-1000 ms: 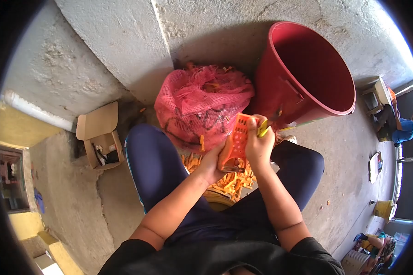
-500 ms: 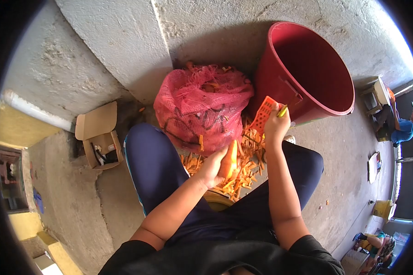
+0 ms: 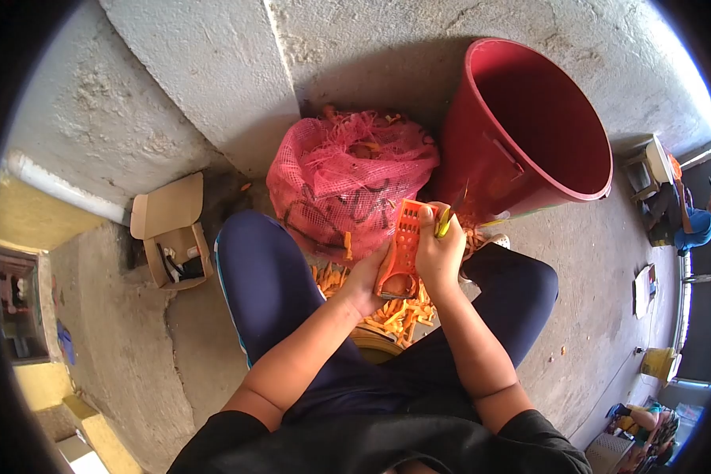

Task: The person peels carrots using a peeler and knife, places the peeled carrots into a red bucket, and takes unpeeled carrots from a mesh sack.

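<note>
An orange plastic grater (image 3: 407,243) with rows of slots stands tilted between my hands. My right hand (image 3: 442,257) is closed around its right edge and also holds a knife with a yellow-green handle (image 3: 445,222), blade pointing up. My left hand (image 3: 363,283) is closed at the grater's left side. The carrot it was gripping is now mostly hidden behind the grater. Below both hands, orange strips (image 3: 403,320) are heaped in a yellowish container (image 3: 374,346) between my legs.
A pink mesh sack (image 3: 347,189) stands ahead against the wall, beside a large red bucket (image 3: 482,134). An open cardboard box (image 3: 178,249) sits on the floor at left. Far right, a person in a blue shirt (image 3: 697,227) is seated.
My right hand has swung the grater down and left to meet my left hand. The carrot, plainly visible before, has gone behind the grater. The knife moved along with the right hand.
</note>
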A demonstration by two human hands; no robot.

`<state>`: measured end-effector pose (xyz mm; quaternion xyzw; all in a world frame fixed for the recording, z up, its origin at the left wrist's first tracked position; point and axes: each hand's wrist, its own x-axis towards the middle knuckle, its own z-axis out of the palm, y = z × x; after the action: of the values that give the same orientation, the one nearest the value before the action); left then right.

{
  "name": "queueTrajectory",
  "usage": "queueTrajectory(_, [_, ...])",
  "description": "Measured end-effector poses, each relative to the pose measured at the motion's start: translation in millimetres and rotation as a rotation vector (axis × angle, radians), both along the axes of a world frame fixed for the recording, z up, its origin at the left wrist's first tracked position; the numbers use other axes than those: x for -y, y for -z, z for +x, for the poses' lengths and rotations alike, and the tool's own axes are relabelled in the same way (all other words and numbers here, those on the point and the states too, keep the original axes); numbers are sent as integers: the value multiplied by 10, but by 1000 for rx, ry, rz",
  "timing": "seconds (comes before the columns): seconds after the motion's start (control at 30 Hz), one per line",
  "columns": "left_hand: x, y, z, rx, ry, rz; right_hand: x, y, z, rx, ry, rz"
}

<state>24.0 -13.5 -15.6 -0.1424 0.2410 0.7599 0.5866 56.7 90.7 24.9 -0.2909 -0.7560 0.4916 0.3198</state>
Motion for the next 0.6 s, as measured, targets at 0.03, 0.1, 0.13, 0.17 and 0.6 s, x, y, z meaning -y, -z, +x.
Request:
queueTrajectory(0.03, [8,4,-9,-19,14,0,-3,-7,-2,11,2,-12])
queueTrajectory(0.1, [-10,6,-17,-60,21,-27,-18,-22,-8,33,6,-35])
queueTrajectory(0.13, [-18,8,-17,-81,14,-56,-26,-16,-9,45,-1,-51])
queueTrajectory(0.17, [-18,12,-13,-101,7,-87,-34,0,-8,58,-8,-69])
queueTrajectory(0.6, [97,63,10,-58,127,190,-760,52,-113,-196,317,-96])
